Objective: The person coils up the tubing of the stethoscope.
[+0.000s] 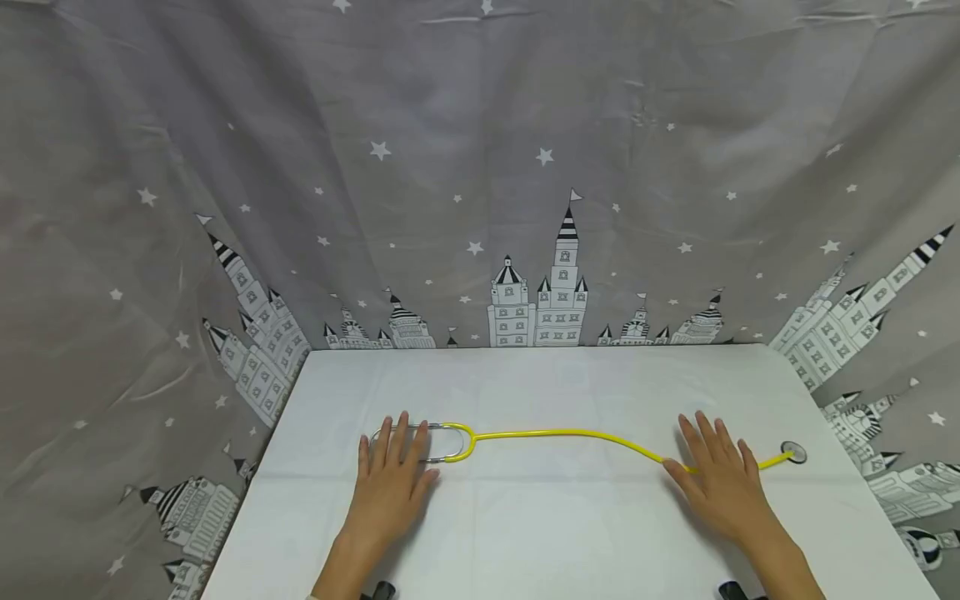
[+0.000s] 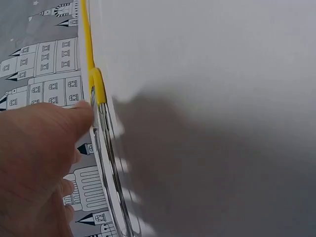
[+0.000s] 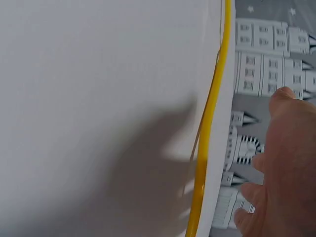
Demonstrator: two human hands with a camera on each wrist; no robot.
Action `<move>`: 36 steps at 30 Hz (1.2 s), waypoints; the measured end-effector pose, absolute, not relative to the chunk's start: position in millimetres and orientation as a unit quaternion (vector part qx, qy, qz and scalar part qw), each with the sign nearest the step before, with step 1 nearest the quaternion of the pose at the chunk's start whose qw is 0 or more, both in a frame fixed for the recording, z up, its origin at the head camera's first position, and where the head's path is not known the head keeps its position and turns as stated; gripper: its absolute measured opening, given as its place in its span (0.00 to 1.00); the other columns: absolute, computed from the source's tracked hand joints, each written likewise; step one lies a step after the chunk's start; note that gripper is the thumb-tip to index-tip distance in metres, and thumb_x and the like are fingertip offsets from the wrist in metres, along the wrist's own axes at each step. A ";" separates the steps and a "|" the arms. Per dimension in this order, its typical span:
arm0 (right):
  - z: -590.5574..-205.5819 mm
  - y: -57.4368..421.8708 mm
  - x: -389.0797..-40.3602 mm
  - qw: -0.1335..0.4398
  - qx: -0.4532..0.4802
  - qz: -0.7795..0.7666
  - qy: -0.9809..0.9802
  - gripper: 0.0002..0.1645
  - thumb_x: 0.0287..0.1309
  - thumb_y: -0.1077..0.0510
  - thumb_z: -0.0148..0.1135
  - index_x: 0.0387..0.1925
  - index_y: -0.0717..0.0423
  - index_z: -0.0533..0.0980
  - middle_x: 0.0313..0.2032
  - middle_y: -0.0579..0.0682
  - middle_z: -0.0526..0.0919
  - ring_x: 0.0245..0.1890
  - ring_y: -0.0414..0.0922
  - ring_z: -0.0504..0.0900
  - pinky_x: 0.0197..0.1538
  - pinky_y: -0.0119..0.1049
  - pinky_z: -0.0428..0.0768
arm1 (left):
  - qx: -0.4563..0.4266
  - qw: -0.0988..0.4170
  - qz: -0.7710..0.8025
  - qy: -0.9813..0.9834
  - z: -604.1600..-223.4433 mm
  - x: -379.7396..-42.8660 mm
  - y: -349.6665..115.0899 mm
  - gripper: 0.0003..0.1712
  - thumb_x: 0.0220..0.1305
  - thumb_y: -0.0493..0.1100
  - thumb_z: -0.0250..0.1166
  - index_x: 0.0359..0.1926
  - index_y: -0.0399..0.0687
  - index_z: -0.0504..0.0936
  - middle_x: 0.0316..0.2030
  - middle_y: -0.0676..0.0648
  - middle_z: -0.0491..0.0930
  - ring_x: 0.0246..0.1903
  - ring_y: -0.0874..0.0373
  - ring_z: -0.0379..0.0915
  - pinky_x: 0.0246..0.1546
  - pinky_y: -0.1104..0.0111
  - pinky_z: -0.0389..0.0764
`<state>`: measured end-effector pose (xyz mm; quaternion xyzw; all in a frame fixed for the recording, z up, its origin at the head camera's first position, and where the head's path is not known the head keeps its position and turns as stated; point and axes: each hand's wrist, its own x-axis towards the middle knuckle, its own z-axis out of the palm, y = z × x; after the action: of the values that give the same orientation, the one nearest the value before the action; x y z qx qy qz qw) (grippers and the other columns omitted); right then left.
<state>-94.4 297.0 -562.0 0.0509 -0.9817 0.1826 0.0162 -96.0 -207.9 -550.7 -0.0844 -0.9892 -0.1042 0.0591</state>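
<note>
Yellow stethoscope (image 1: 555, 432) beneath both hands (image 1: 392, 485) (image 1: 722, 487)

Grey castle-print cloth (image 1: 480, 100) behind white table (image 1: 555, 533)

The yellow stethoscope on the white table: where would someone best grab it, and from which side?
Probably by the yellow tube, pinched from above about midway between the left hand and the right hand, thumb on the near side: it is thin, runs sideways across the table, and nothing covers that stretch.
</note>
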 end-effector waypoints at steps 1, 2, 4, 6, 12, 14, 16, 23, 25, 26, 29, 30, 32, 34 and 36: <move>-561.0 292.7 -96.4 0.011 0.052 0.183 -0.982 0.49 0.79 0.30 0.50 0.87 0.49 0.50 0.85 0.65 0.51 0.85 0.70 0.45 0.80 0.78 0.44 | -0.088 0.061 -0.098 -0.989 -549.9 -96.8 -208.8 0.43 0.76 0.59 0.66 0.84 0.52 0.63 0.86 0.37 0.53 0.86 0.33 0.43 0.82 0.28 0.46; -560.1 288.1 -98.2 0.007 0.055 0.183 -0.981 0.49 0.79 0.30 0.50 0.87 0.49 0.52 0.85 0.66 0.52 0.85 0.70 0.46 0.80 0.77 0.44 | -0.092 0.063 -0.093 -0.989 -549.4 -97.8 -209.8 0.43 0.75 0.58 0.68 0.83 0.51 0.65 0.85 0.37 0.54 0.86 0.32 0.44 0.81 0.27 0.47; -558.9 278.6 -101.4 0.005 0.060 0.181 -0.982 0.49 0.78 0.29 0.51 0.86 0.50 0.55 0.84 0.66 0.55 0.84 0.71 0.48 0.80 0.77 0.45 | -0.100 0.067 -0.087 -0.989 -548.1 -100.2 -211.5 0.44 0.73 0.56 0.70 0.82 0.49 0.66 0.85 0.36 0.56 0.85 0.31 0.46 0.81 0.26 0.48; -558.1 269.4 -104.2 0.008 0.067 0.178 -0.982 0.48 0.78 0.29 0.52 0.85 0.51 0.58 0.83 0.65 0.58 0.84 0.71 0.49 0.80 0.76 0.47 | -0.107 0.070 -0.080 -0.989 -547.4 -103.5 -212.9 0.44 0.72 0.56 0.71 0.82 0.48 0.67 0.84 0.35 0.58 0.84 0.31 0.48 0.81 0.26 0.49; -557.9 235.8 -113.6 0.034 0.113 0.175 -0.977 0.43 0.77 0.32 0.56 0.82 0.50 0.65 0.81 0.62 0.66 0.84 0.69 0.54 0.80 0.73 0.53 | -0.112 0.071 -0.067 -0.989 -550.3 -113.8 -218.8 0.43 0.70 0.56 0.72 0.80 0.47 0.70 0.81 0.35 0.65 0.84 0.31 0.51 0.79 0.25 0.50; -557.5 222.0 -117.9 0.037 0.132 0.174 -0.975 0.42 0.77 0.34 0.58 0.81 0.50 0.66 0.80 0.61 0.68 0.83 0.69 0.56 0.80 0.73 0.56 | -0.111 0.065 -0.058 -0.990 -552.7 -116.3 -221.2 0.43 0.70 0.57 0.72 0.79 0.47 0.70 0.80 0.36 0.67 0.83 0.31 0.53 0.79 0.24 0.51; -556.8 207.8 -122.7 0.032 0.149 0.171 -0.974 0.41 0.77 0.36 0.60 0.81 0.50 0.66 0.80 0.59 0.68 0.84 0.67 0.57 0.80 0.72 0.59 | -0.109 0.055 -0.053 -0.991 -554.2 -118.1 -222.6 0.43 0.70 0.57 0.72 0.80 0.48 0.70 0.80 0.37 0.68 0.83 0.32 0.55 0.79 0.24 0.51; -555.1 163.9 -142.8 0.005 0.201 0.178 -0.963 0.37 0.77 0.45 0.64 0.79 0.50 0.68 0.78 0.57 0.72 0.82 0.61 0.64 0.80 0.67 0.66 | -0.110 0.032 -0.056 -0.992 -559.2 -125.6 -227.4 0.42 0.73 0.57 0.70 0.81 0.48 0.68 0.79 0.37 0.69 0.81 0.33 0.60 0.78 0.23 0.51; -554.9 152.7 -148.0 -0.007 0.207 0.180 -0.961 0.34 0.78 0.47 0.63 0.78 0.50 0.71 0.77 0.56 0.73 0.81 0.60 0.67 0.81 0.64 0.67 | -0.109 0.023 -0.058 -0.992 -558.7 -126.6 -228.3 0.42 0.74 0.58 0.69 0.81 0.49 0.68 0.79 0.37 0.69 0.80 0.33 0.61 0.79 0.24 0.52; -555.4 147.7 -150.5 -0.010 0.211 0.179 -0.961 0.32 0.78 0.48 0.63 0.77 0.51 0.71 0.77 0.56 0.74 0.80 0.59 0.68 0.81 0.63 0.67 | -0.108 0.018 -0.060 -0.992 -558.5 -127.0 -228.7 0.42 0.74 0.58 0.68 0.81 0.49 0.68 0.79 0.37 0.69 0.80 0.33 0.61 0.79 0.24 0.52; -556.3 134.2 -156.3 -0.018 0.218 0.172 -0.960 0.29 0.78 0.49 0.63 0.75 0.51 0.74 0.75 0.55 0.76 0.78 0.57 0.72 0.79 0.61 0.70 | -0.107 0.008 -0.063 -0.992 -558.1 -127.4 -229.2 0.41 0.75 0.59 0.67 0.81 0.49 0.67 0.79 0.37 0.68 0.80 0.33 0.61 0.80 0.26 0.54; -556.7 130.6 -157.6 -0.017 0.220 0.168 -0.961 0.29 0.77 0.50 0.64 0.74 0.51 0.75 0.74 0.55 0.77 0.76 0.57 0.73 0.78 0.60 0.72 | -0.107 0.006 -0.065 -0.992 -558.5 -127.4 -229.5 0.42 0.75 0.59 0.67 0.81 0.49 0.67 0.79 0.37 0.68 0.80 0.33 0.61 0.80 0.27 0.55; -558.5 124.9 -160.1 -0.010 0.225 0.158 -0.961 0.28 0.77 0.50 0.65 0.72 0.51 0.76 0.72 0.54 0.78 0.74 0.57 0.76 0.76 0.59 0.75 | -0.107 0.005 -0.068 -0.992 -559.1 -127.0 -230.3 0.42 0.76 0.59 0.67 0.82 0.49 0.67 0.80 0.36 0.67 0.81 0.33 0.60 0.80 0.28 0.56; -559.6 120.4 -161.7 -0.003 0.226 0.145 -0.963 0.26 0.75 0.51 0.67 0.70 0.51 0.78 0.70 0.53 0.80 0.72 0.56 0.78 0.73 0.58 0.78 | -0.108 0.003 -0.068 -0.992 -559.3 -126.3 -230.9 0.42 0.76 0.59 0.66 0.82 0.48 0.66 0.80 0.36 0.67 0.81 0.33 0.60 0.80 0.30 0.58; -561.1 116.6 -163.6 0.005 0.226 0.129 -0.966 0.25 0.74 0.51 0.68 0.68 0.51 0.79 0.67 0.52 0.82 0.69 0.55 0.79 0.70 0.57 0.80 | -0.108 0.002 -0.070 -0.992 -559.8 -126.3 -231.6 0.42 0.76 0.58 0.66 0.82 0.48 0.66 0.80 0.36 0.66 0.81 0.33 0.59 0.80 0.31 0.59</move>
<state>-163.6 116.6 -561.1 0.2259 -0.9656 0.1289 0.0048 -126.3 -231.6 -559.8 -0.1081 -0.9917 -0.0695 0.0022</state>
